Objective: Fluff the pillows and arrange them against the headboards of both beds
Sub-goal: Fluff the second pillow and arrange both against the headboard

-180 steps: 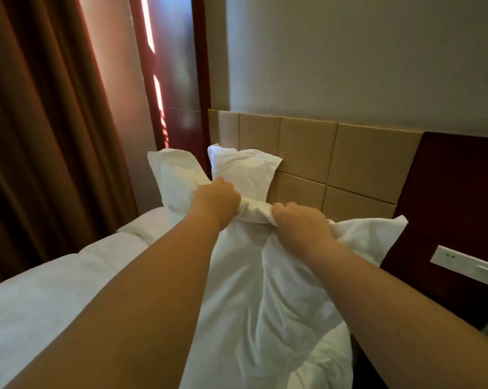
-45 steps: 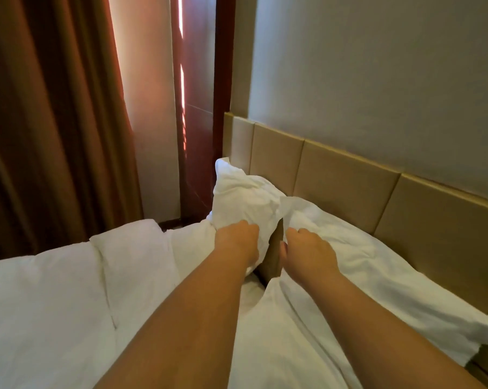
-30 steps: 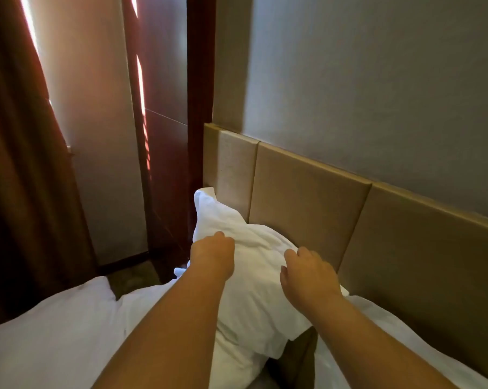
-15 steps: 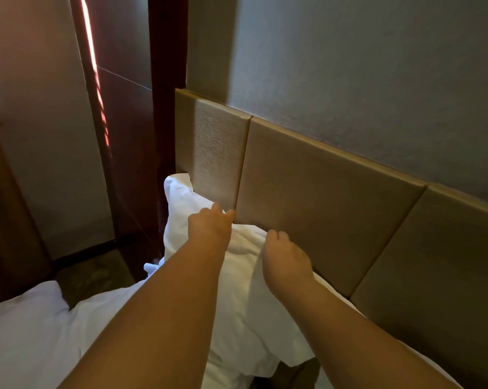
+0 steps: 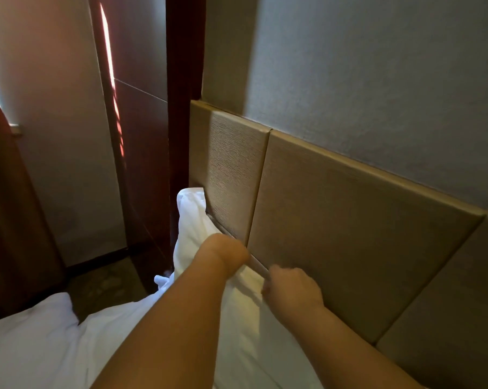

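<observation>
A white pillow (image 5: 193,220) stands on its long edge against the tan padded headboard (image 5: 335,220), its far corner sticking up by the headboard's left end. My left hand (image 5: 226,254) is closed over the pillow's top edge, right at the headboard. My right hand (image 5: 290,287) is curled on the same edge a little nearer to me, fingers bent into the fabric. Both forearms reach in from the bottom of the view and hide most of the pillow's lower part.
A white duvet (image 5: 40,346) covers the bed at the lower left. A dark red wooden post (image 5: 184,108) and panel stand left of the headboard, with a gap of floor (image 5: 102,284) beside the bed. A brown curtain (image 5: 4,220) hangs at far left.
Both hands have pushed the pillow farther up to the headboard and lowered on its top edge. The view has moved closer and turned toward the headboard's left end.
</observation>
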Available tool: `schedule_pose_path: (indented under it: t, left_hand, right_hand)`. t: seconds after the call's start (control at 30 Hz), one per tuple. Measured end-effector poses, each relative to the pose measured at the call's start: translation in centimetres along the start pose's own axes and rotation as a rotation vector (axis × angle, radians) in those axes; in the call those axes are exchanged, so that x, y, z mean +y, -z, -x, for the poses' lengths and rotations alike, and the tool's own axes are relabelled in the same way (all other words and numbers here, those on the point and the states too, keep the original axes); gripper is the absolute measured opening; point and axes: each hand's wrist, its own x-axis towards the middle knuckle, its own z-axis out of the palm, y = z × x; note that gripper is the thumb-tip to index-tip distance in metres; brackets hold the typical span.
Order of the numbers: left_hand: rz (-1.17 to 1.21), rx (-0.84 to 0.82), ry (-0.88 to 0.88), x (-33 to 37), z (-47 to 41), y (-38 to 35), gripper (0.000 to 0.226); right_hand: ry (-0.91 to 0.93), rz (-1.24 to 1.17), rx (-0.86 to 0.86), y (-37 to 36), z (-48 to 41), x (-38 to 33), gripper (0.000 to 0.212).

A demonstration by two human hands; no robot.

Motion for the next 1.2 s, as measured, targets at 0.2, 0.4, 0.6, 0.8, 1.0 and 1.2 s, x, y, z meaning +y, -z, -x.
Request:
schedule_pose_path:
  t: [0.2, 0.4, 0.6, 0.8, 1.0, 1.2]
  left_hand:
    - [0.106, 0.300, 0.082, -0.8, 1.0, 1.5, 0.049]
    - [0.707, 0.735, 0.164, 4.1, -0.4, 2.2, 0.040]
    - [0.669, 0.760, 0.096, 7.3, 1.0, 1.2, 0.024]
    - [0.634, 0.723, 0.186, 11.6, 4.4, 3.5, 0.029]
    - [0.667, 0.626, 0.133, 23.0, 10.7, 6.5, 0.031]
    - [0.585, 0.562, -0.075, 35.7, 19.2, 7.8, 0.022]
  right_hand:
    - [0.017, 0.040, 0.236, 2.7, 1.0, 0.1, 0.018]
    - [0.026, 0.118, 0.358, 3.9, 1.5, 2.3, 0.016]
    - [0.121, 0.184, 0.354, 4.2, 3.5, 4.3, 0.019]
    - [0.120, 0.180, 0.369, 4.9, 9.3, 6.5, 0.024]
    - [0.029, 0.128, 0.358, 4.6, 20.6, 13.2, 0.023]
    - [-0.157, 0.127, 0.347, 2.9, 34.0, 21.0, 0.021]
